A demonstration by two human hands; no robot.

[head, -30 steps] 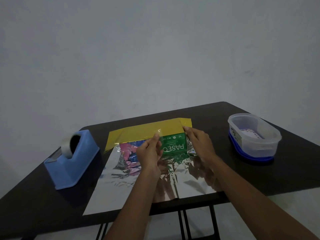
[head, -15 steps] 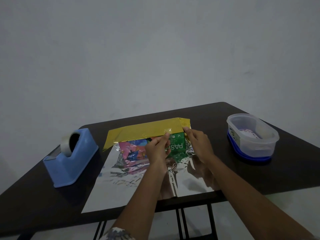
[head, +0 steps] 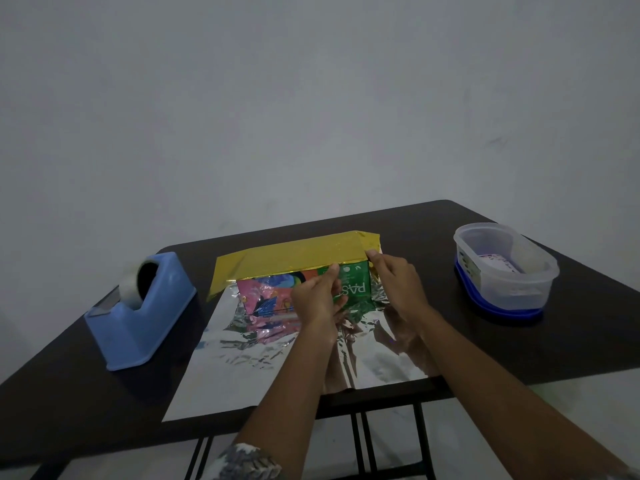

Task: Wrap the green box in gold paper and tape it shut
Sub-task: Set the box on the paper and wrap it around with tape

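Folding gold paper over green box, mid-table.
Pinching flap corner with right hand; bracing flap edge on box front with left hand, grip unclear. Next, probably: keeping flap taut while fetching tape from tape dispenser.
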